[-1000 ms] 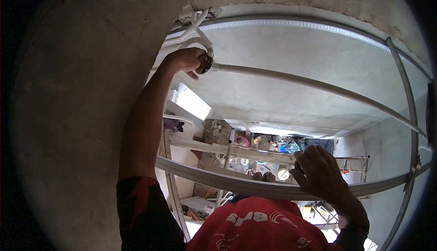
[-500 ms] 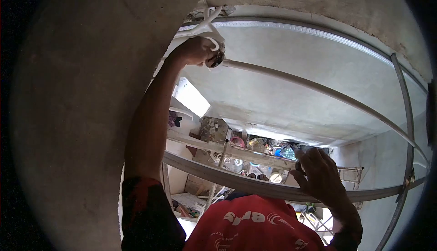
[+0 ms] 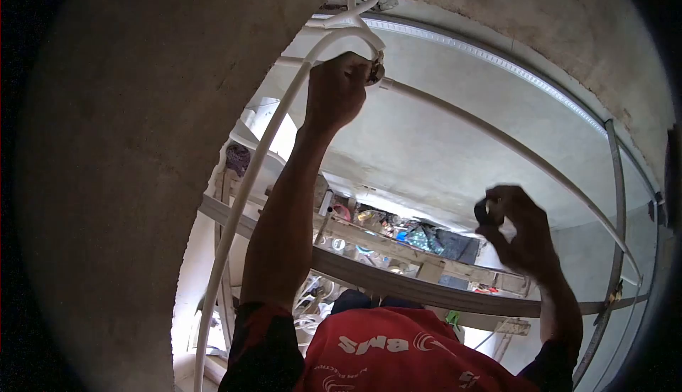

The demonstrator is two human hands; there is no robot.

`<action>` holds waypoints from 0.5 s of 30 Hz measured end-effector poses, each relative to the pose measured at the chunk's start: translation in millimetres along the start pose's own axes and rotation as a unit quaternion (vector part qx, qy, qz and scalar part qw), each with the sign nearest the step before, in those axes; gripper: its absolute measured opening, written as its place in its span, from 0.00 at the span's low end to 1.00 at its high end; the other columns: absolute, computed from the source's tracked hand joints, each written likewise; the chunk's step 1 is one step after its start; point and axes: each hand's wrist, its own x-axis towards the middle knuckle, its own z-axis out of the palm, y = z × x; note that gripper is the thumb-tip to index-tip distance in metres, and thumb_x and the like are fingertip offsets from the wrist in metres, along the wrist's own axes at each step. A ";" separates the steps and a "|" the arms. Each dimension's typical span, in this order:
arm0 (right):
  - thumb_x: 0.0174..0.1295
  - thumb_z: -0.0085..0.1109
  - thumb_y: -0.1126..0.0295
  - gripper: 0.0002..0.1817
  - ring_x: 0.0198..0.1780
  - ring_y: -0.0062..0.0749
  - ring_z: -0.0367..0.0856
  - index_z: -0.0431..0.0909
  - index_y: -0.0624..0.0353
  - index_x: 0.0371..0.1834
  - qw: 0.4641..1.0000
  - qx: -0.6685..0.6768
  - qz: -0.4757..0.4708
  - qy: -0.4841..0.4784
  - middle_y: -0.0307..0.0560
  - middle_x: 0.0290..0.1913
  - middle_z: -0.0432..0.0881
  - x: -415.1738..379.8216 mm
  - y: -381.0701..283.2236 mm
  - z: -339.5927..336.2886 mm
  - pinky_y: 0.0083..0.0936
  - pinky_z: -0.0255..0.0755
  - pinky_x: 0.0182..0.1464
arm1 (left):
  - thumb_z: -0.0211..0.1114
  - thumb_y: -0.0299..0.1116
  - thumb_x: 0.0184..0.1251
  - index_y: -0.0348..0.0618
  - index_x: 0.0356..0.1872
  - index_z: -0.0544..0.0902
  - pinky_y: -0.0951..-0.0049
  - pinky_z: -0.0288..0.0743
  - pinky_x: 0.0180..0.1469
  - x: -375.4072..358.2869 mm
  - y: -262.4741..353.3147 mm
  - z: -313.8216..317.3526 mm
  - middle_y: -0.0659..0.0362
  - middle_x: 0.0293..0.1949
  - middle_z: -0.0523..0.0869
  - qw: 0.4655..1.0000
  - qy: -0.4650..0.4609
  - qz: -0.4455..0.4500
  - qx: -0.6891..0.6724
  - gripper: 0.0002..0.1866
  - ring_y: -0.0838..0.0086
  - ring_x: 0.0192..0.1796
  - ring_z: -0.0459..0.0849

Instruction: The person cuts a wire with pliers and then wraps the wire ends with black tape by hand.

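My left hand is raised and closed, its fingertips against a small round junction box where white conduit pipes meet. What the fingers pinch there is hidden. From the box, one straight white conduit runs off to the right. Another white conduit bends over my left hand and hangs down beside my forearm. My right hand is held up to the right, away from the box, thumb and fingers curled around a dark ring-shaped roll of tape.
A perforated metal channel follows the wall above. A grey metal bar crosses in front of my chest, and a thin upright rod stands at the right. Rough concrete fills the left side. Far below, planks and clutter cover the floor.
The view has shifted, and the bent conduit now hangs in front, left of my forearm. My right hand has risen away from the grey bar, bringing the tape roll into clearer view.
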 end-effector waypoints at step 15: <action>0.60 0.70 0.79 0.10 0.52 0.37 0.88 0.81 0.66 0.43 0.991 0.120 -0.046 0.021 0.52 0.57 0.80 159.5 19.5 31.8 0.33 0.85 0.59 | 0.75 0.28 0.62 0.36 0.47 0.87 0.71 0.83 0.53 -12.2 20.7 -1.6 0.54 0.39 0.90 0.920 -0.222 -0.034 -0.322 0.13 0.69 0.47 0.90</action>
